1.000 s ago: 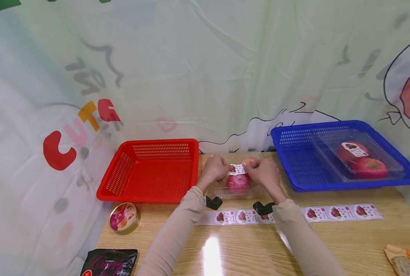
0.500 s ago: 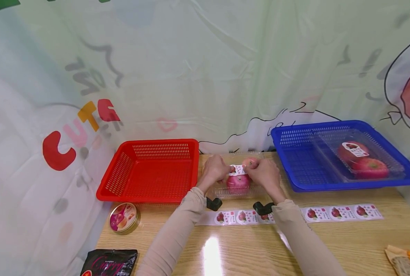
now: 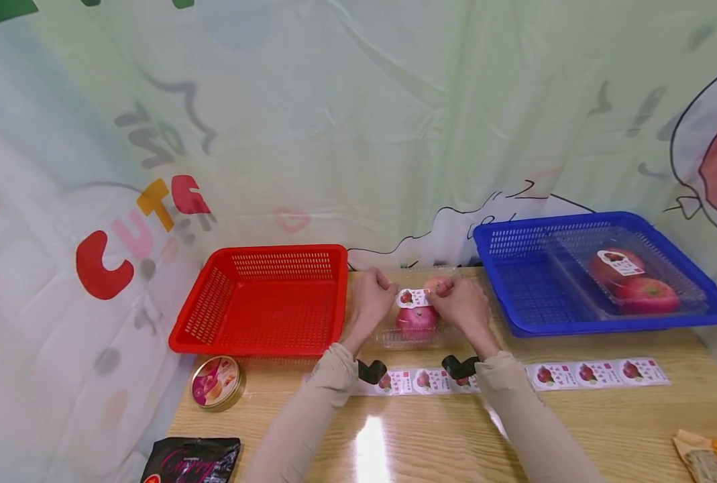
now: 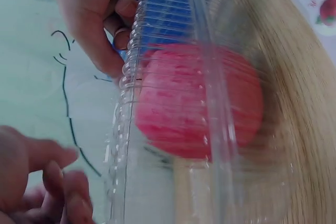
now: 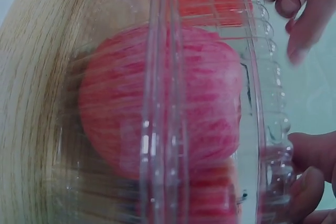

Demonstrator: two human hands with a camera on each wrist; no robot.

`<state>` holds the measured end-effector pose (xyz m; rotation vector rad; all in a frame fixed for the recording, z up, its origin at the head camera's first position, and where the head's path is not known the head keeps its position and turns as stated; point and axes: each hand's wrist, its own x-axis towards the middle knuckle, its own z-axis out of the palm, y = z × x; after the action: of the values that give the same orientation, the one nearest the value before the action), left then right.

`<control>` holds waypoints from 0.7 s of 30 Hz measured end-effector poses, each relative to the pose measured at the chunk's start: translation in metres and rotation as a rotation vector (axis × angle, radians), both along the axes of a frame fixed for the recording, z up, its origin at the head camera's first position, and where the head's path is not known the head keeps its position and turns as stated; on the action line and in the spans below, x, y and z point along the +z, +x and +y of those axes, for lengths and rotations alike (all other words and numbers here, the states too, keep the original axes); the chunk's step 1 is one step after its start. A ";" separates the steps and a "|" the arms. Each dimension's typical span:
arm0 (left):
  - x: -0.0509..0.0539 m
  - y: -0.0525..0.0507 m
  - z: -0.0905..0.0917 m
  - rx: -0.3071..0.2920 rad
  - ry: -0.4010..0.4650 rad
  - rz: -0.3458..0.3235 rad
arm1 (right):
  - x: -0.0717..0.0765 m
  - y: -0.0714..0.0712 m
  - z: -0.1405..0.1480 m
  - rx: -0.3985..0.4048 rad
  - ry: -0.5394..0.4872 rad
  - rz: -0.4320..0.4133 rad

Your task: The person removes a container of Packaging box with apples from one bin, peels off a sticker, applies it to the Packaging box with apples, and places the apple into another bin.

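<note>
A clear plastic clamshell box (image 3: 388,337) stands on the table, lid closed over two apples; the pink-red near apple (image 3: 416,322) shows through its ribbed wall. Across the lid lies a white apple sticker (image 3: 411,298). My left hand (image 3: 371,300) is just left of the sticker, its fingers loosely bent and holding nothing; the left wrist view shows this left hand (image 4: 44,179) apart from the lid's edge. My right hand (image 3: 463,307) pinches the sticker's right end. In the wrist views the sticker is out of sight.
A red basket (image 3: 180,345) stands left; a blue basket (image 3: 515,305) at right holds a labelled box of apples (image 3: 644,295). A strip of stickers (image 3: 599,374) crosses the table before the box. A round tin (image 3: 215,381), black packet (image 3: 195,459) and orange-brown packet (image 3: 711,459) lie nearer.
My left hand has let go of the sticker's left end and drawn back slightly to the left. The sticker's printed apple now shows fully. The right hand has stayed in place.
</note>
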<state>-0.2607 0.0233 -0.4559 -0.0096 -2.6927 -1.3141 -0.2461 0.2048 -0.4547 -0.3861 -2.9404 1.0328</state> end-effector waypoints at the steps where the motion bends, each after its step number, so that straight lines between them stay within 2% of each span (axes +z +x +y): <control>1: 0.000 0.004 -0.001 0.026 -0.025 0.065 | 0.000 0.001 -0.001 -0.001 0.000 0.000; 4: 0.000 0.015 -0.005 0.109 -0.136 0.234 | 0.000 0.003 -0.001 0.003 -0.003 0.025; 6: -0.001 0.024 -0.006 0.141 -0.168 0.299 | 0.001 0.005 0.000 0.015 -0.027 0.064; 9: -0.004 0.035 -0.005 0.132 -0.143 0.295 | 0.003 0.011 0.004 0.022 -0.085 0.170; 13: -0.009 0.047 -0.001 0.098 -0.104 0.217 | 0.009 0.021 0.013 -0.032 -0.191 0.362; 15: -0.011 0.052 0.000 0.087 -0.102 0.195 | 0.012 0.027 0.019 -0.108 -0.256 0.468; 17: -0.015 0.057 0.002 0.079 -0.099 0.182 | 0.014 0.034 0.028 -0.223 -0.324 0.584; 21: -0.023 0.067 0.003 0.087 -0.059 0.154 | 0.015 0.049 0.050 -0.545 -0.501 0.850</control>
<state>-0.1933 0.0266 -0.4792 -0.0001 -2.5706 -1.1588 -0.1967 0.2550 -0.4401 -0.5320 -1.6968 1.3695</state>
